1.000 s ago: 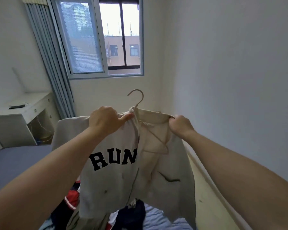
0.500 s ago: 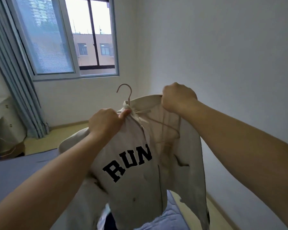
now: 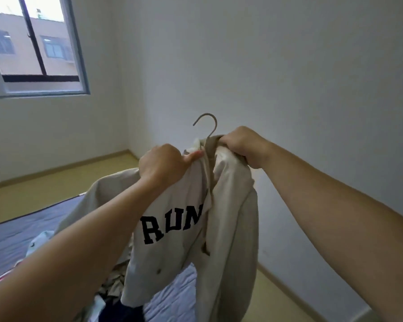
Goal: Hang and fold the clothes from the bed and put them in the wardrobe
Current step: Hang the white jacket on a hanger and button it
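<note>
Change: right hand (image 3: 241, 145) moved from shoulder to collar, beside hanger (image 3: 214, 129) hook | Grip: left hand (image 3: 162, 165) and right both clench jacket (image 3: 191, 240) collar | Place: jacket aloft over bed (image 3: 21, 231) | Reading: hanging nearly done; wardrobe next.

Matt cloth, dull smooth hook

The jacket (image 3: 230, 228) shows as thick matt beige cloth, its lettering flat black; the hanger (image 3: 210, 124) hook looks smooth and dull-finished; on the left, the bed cover (image 3: 21, 231) is matt grey-blue fabric, and the wall (image 3: 289, 77) is plain matt paint.

one jacket (image 3: 230, 217), one hanger (image 3: 206, 114), two hands (image 3: 162, 162) (image 3: 240, 144)
</note>
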Available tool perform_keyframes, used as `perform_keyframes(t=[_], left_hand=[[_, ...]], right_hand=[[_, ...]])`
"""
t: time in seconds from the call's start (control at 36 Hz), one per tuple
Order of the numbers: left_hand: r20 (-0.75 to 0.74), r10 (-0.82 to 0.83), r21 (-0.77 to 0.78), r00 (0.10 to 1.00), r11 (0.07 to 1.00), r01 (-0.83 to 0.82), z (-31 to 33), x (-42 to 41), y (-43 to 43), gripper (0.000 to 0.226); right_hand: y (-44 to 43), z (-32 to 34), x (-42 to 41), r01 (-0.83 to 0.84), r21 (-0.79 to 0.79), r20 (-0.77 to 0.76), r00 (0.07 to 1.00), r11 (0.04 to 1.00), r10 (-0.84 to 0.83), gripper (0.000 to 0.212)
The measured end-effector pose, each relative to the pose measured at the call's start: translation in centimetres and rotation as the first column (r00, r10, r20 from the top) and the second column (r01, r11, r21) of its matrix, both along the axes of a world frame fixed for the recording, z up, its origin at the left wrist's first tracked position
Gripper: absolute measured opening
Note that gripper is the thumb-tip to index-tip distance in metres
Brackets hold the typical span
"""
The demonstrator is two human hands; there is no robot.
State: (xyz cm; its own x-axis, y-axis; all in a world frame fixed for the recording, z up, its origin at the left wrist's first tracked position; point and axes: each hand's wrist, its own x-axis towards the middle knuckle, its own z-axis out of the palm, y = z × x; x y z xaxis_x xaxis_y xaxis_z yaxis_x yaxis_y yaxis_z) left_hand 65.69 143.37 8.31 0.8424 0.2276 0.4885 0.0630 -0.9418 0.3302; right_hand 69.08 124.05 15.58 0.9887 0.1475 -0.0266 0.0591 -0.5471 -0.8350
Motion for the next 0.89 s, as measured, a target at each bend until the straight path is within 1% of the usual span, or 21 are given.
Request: perform_keyframes(t=[0.03, 0.08, 0.11, 0.14, 0.17, 0.19, 0.22, 0.28, 0.33, 0.36, 0.39, 0.42, 0.44, 0.47, 0.5, 0.56, 0.61, 0.69, 0.78, 0.83, 0.89], left_hand=[[0.000, -0.017, -0.020, 1.000, 1.000, 0.017, 0.2, -0.1, -0.5, 0.089], [-0.012, -0.049, -0.066, 0.999, 0.997, 0.048, 0.4, -0.1, -1.4, 0.087], [-0.023, -0.067, -0.090, 0.997, 0.994, 0.065, 0.5, -0.1, -1.8, 0.086], [-0.033, -0.090, -0.112, 0.995, 0.990, 0.086, 0.6, -0.1, -2.2, 0.085], [-0.036, -0.116, -0.133, 0.993, 0.985, 0.110, 0.6, 0.0, -2.6, 0.084], [-0.035, -0.142, -0.150, 0.989, 0.979, 0.136, 0.7, 0.1, -3.1, 0.083], [-0.031, -0.166, -0.159, 0.986, 0.974, 0.159, 0.8, 0.2, -3.8, 0.082], [-0.017, -0.212, -0.153, 0.977, 0.966, 0.207, 1.1, 0.5, -5.5, 0.082], [0.002, -0.256, -0.146, 0.967, 0.956, 0.254, 1.5, 0.8, -7.8, 0.083], [0.010, -0.274, -0.155, 0.962, 0.950, 0.272, 1.6, 0.9, -9.2, 0.083], [0.018, -0.293, -0.172, 0.956, 0.941, 0.291, 1.7, 1.1, -10.6, 0.083], [0.029, -0.314, -0.196, 0.949, 0.929, 0.313, 1.8, 1.2, -12.0, 0.083], [0.041, -0.339, -0.222, 0.940, 0.914, 0.339, 1.9, 1.3, -13.5, 0.083], [0.052, -0.364, -0.235, 0.930, 0.901, 0.365, 2.0, 1.4, -15.0, 0.084], [0.062, -0.384, -0.233, 0.921, 0.892, 0.387, 2.1, 1.5, -16.6, 0.085], [0.075, -0.420, -0.219, 0.904, 0.878, 0.426, 2.3, 1.5, -20.1, 0.088], [0.076, -0.464, -0.236, 0.883, 0.852, 0.468, 2.3, 1.5, -23.7, 0.089], [0.059, -0.537, -0.237, 0.841, 0.811, 0.535, 1.9, 1.4, -28.8, 0.085], [0.070, -0.614, -0.257, 0.786, 0.750, 0.609, 1.1, 1.2, -33.8, 0.083], [0.068, -0.665, -0.259, 0.744, 0.708, 0.657, 0.4, 0.9, -37.4, 0.083], [0.073, -0.711, -0.241, 0.699, 0.667, 0.705, -0.1, 0.5, -40.9, 0.081]], right_hand=[[-1.1, -0.3, -0.4, -0.014, 0.124, -0.078, 0.997, 0.992, 0.024, 0.019], [-3.4, -0.8, -0.9, -0.070, 0.325, -0.231, 0.961, 0.943, 0.151, 0.015], [-4.7, -0.9, -1.2, -0.106, 0.396, -0.290, 0.928, 0.912, 0.233, 0.014], [-6.0, -0.9, -1.4, -0.145, 0.429, -0.314, 0.902, 0.892, 0.298, 0.020], [-7.3, -1.0, -1.5, -0.192, 0.407, -0.292, 0.899, 0.893, 0.327, 0.030], [-8.6, -1.2, -1.6, -0.230, 0.325, -0.221, 0.924, 0.917, 0.311, 0.038], [-9.7, -1.4, -1.9, -0.243, 0.212, -0.113, 0.956, 0.947, 0.271, 0.041], [-12.0, -1.7, -2.7, -0.217, 0.027, 0.098, 0.972, 0.976, 0.214, 0.034], [-14.2, -2.1, -3.5, -0.185, -0.102, 0.268, 0.941, 0.977, 0.206, 0.020], [-15.3, -2.3, -3.8, -0.146, -0.163, 0.350, 0.916, 0.976, 0.195, 0.017], [-16.5, -2.6, -4.0, -0.109, -0.190, 0.401, 0.899, 0.976, 0.178, 0.013], [-17.6, -2.9, -4.3, -0.100, -0.172, 0.399, 0.903, 0.980, 0.162, 0.007], [-18.6, -3.1, -4.7, -0.099, -0.146, 0.366, 0.919, 0.984, 0.147, 0.010], [-19.7, -3.4, -5.0, -0.094, -0.128, 0.338, 0.932, 0.987, 0.132, 0.020], [-20.9, -3.8, -5.3, -0.081, -0.135, 0.332, 0.935, 0.987, 0.123, 0.025], [-22.8, -4.6, -6.1, -0.024, -0.180, 0.385, 0.918, 0.983, 0.093, 0.021], [-24.9, -5.8, -7.0, 0.089, -0.223, 0.491, 0.870, 0.971, 0.033, 0.012], [-29.6, -7.3, -8.5, 0.230, -0.200, 0.590, 0.804, 0.953, -0.070, 0.017], [-35.4, -8.5, -10.0, 0.305, -0.203, 0.594, 0.794, 0.931, -0.131, 0.014], [-39.0, -9.3, -11.0, 0.354, -0.213, 0.599, 0.783, 0.911, -0.165, 0.027], [-41.9, -9.8, -12.2, 0.378, -0.207, 0.586, 0.787, 0.902, -0.195, 0.027]])
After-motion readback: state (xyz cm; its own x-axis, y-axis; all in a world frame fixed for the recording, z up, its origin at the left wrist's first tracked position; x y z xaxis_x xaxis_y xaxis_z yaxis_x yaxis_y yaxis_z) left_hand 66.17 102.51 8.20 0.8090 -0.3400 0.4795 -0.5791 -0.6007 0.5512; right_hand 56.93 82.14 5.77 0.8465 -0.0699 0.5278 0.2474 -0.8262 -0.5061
